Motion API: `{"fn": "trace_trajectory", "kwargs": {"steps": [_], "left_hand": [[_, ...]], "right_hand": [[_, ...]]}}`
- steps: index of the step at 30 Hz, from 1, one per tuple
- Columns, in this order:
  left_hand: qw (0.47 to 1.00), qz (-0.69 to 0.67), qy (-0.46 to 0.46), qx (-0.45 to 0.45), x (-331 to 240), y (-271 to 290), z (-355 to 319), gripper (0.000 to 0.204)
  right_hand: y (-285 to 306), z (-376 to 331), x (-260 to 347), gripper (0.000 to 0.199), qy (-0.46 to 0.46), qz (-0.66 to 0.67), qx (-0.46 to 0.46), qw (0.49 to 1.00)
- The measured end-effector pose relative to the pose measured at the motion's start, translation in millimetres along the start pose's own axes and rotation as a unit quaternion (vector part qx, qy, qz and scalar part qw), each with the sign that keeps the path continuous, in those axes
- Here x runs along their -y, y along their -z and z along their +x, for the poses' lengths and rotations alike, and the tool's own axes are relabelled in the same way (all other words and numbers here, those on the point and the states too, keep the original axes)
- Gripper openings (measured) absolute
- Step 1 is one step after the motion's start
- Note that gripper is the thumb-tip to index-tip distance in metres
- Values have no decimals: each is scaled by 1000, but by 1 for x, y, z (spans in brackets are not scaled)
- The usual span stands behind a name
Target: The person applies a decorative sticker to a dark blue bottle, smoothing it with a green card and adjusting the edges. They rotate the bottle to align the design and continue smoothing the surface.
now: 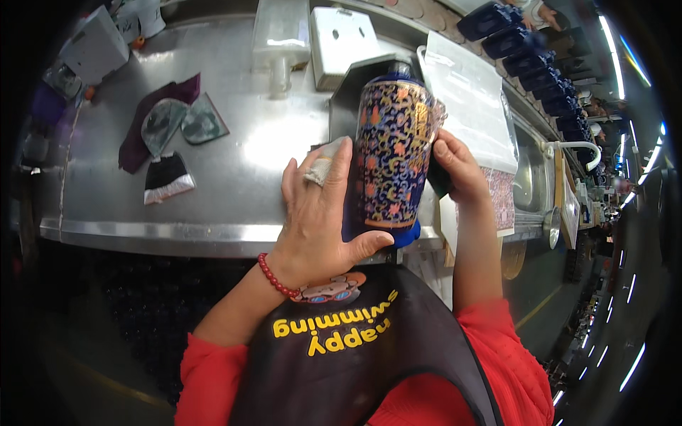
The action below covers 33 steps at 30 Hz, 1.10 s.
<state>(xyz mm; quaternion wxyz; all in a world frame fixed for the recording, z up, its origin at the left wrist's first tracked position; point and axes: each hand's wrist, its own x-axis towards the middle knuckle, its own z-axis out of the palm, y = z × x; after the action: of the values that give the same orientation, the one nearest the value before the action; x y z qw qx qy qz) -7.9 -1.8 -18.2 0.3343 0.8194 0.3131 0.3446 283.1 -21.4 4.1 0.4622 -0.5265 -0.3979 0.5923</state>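
A tall dark-blue vase [392, 153] with a gold and orange flower pattern is held upright in front of me, above the edge of a steel table [234, 163]. My left hand [321, 213] wraps its left side and base, with a bandaged finger and a red bead bracelet at the wrist. On the vase's right side my right hand [458, 169] grips it, thumb near the upper body. Clear wrapping shows near the vase's shoulder.
On the table lie dark cloths and grey pads [170, 124] at the left, white boxes [341, 39] at the back, and a clear plastic bag [472, 99] at the right. A row of blue boxes [533, 50] runs along the far right. A sink [529, 177] sits beyond.
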Motion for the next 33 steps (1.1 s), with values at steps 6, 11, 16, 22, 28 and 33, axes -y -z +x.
{"fn": "trace_trajectory", "kwargs": {"steps": [6, 11, 16, 22, 28, 33], "left_hand": [[995, 96, 6, -42, 4, -11, -15, 103], [988, 139, -25, -61, 8, -8, -11, 94], [988, 131, -29, -73, 11, -10, -13, 96], [995, -24, 8, -96, 5, -18, -10, 105], [998, 2, 31, -46, -3, -22, -7, 104], [999, -7, 36, -37, -1, -20, -7, 98]], "right_hand": [[-9, -3, -4, 42, -13, 2, -4, 1000], [-5, -7, -12, 33, -17, 28, -18, 999], [-4, -11, -12, 17, 33, 15, -11, 999], [-24, -36, 8, 35, 151, -277, -215, 924], [-57, -62, 6, 51, 278, -513, -106, 805], [-67, -67, 1, 51, 285, -523, -93, 798]]}}
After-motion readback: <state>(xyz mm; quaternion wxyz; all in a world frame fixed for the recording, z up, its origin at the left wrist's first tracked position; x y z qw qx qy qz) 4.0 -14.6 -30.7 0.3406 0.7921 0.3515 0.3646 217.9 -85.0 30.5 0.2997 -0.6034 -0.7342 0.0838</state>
